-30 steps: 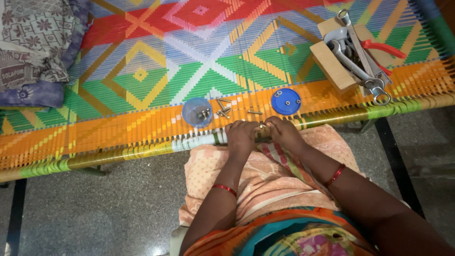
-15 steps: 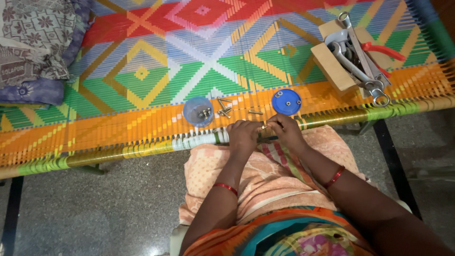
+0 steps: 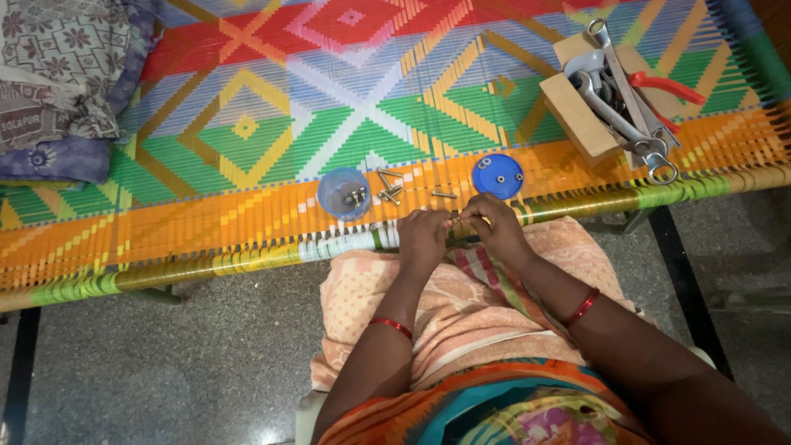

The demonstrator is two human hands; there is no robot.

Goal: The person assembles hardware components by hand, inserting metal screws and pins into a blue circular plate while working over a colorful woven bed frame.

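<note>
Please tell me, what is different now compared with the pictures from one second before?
Both hands rose slightly from the cot's edge rail. The left hand and right hand now pinch a small bolt between the fingertips, above the rail. The blue cup, loose bolts, blue lid and tool box stayed in place.

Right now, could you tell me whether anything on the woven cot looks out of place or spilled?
A few bolts lie loose on the cot beside the blue cup, and its lid sits apart, holding small parts. Wrenches overhang the cardboard box. Both hands pinch one small bolt.
</note>
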